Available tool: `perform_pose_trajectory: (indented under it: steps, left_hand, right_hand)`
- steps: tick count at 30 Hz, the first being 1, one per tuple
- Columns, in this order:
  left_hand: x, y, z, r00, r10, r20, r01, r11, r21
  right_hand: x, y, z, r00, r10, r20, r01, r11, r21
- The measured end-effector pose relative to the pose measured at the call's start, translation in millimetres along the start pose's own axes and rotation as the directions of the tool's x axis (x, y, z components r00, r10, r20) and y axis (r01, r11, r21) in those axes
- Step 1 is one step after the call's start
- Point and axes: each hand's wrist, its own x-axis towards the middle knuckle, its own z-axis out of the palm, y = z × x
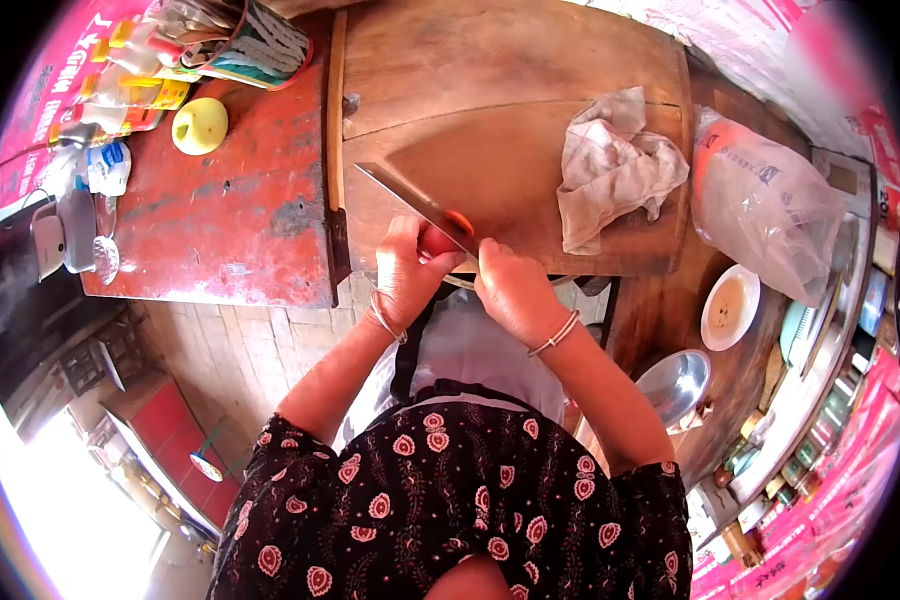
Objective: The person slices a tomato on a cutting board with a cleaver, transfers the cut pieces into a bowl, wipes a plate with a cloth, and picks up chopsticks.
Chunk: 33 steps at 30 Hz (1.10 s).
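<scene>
My right hand (515, 290) is closed round the handle of a kitchen knife (395, 185), whose long blade points up and left over the brown wooden tabletop (470, 130). In my left hand (408, 265) is a small reddish-orange piece of produce (435, 241), mostly hidden by the fingers and the blade; I cannot tell its kind. The blade crosses right over it, and a bright orange part (458, 221) shows on the far side of the knife. Both hands are at the table's near edge.
A crumpled pale cloth (615, 170) lies right on the tabletop. Beyond it are a plastic bag (765, 195), a white bowl (730, 308) and a metal bowl (674, 388). The red table (255, 240) at left bears a yellow-green apple (200, 126), several bottles (120, 90) and a utensil tin (260, 48).
</scene>
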Motion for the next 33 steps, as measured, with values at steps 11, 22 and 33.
perform_pose_trajectory:
  steps: [11, 22, 33]
  left_hand:
    - [-1, -11, -35, 0.911, -0.217, 0.350, 0.393, 0.712, -0.582]
    - [-1, 21, -64, 0.910, 0.041, 0.413, 0.399, 0.193, -0.896]
    - [1, -1, -53, 0.910, -0.076, 0.407, 0.404, 0.380, -0.832]
  right_hand:
    - [7, 10, 1, 0.995, -0.017, -0.101, 0.027, 0.995, 0.100]
    - [-20, -44, -65, 0.948, 0.164, -0.272, -0.005, 0.865, 0.502]
    - [-44, -56, -39, 0.959, 0.086, -0.271, 0.023, 0.927, 0.374]
